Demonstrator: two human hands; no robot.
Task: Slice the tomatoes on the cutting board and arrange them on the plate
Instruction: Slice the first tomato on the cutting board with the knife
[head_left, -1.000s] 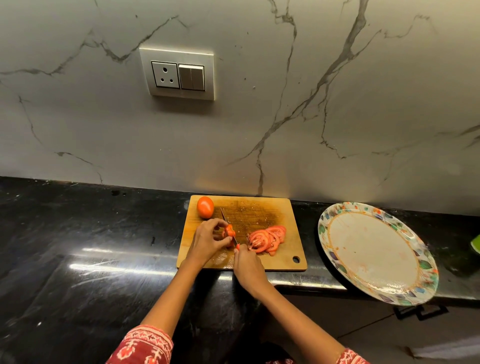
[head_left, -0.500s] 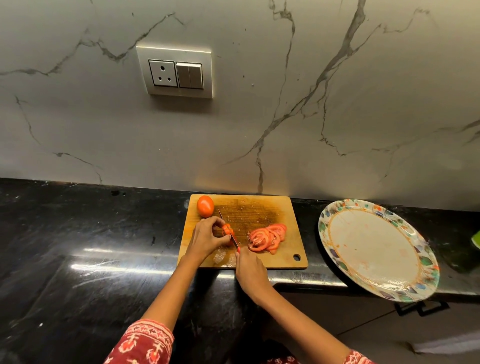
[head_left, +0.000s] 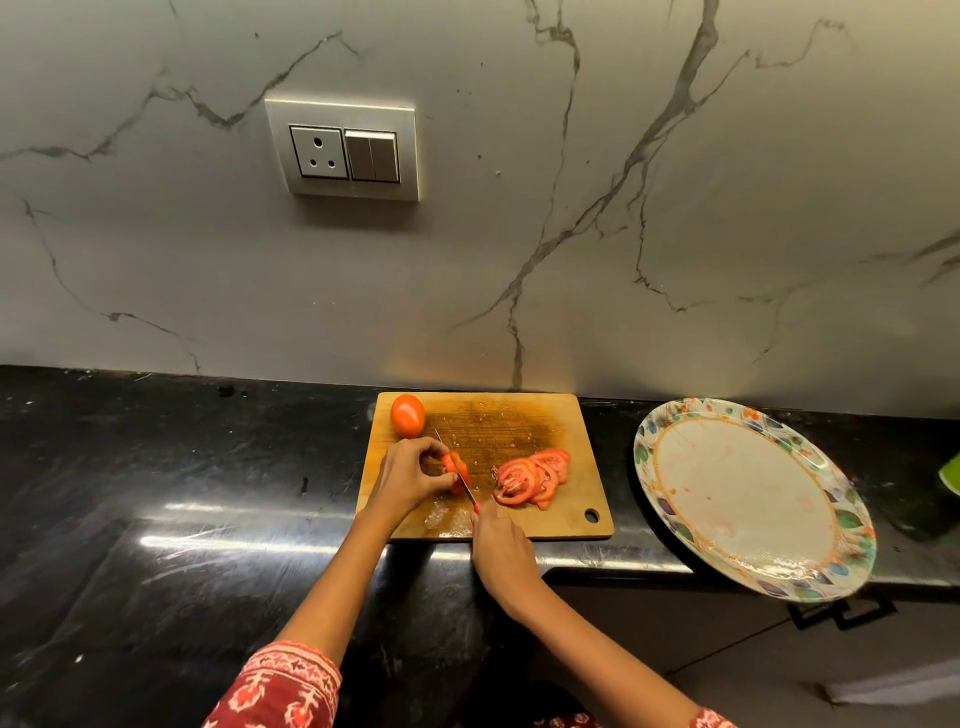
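1. The tomato piece (head_left: 457, 470) was pinched steady by the left hand (head_left: 408, 480) on the cutting board (head_left: 582, 499), near the worktop's front edge.
2. The knife (head_left: 457, 475) was apparently gripped by the right hand (head_left: 501, 545), cutting beside finished slices (head_left: 532, 478).
3. The plate (head_left: 748, 499) waited alongside.

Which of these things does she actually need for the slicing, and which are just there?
Needed: cutting board, knife, tomato piece, whole tomato, slices, plate.
Just there: wall socket, green thing at the right edge.
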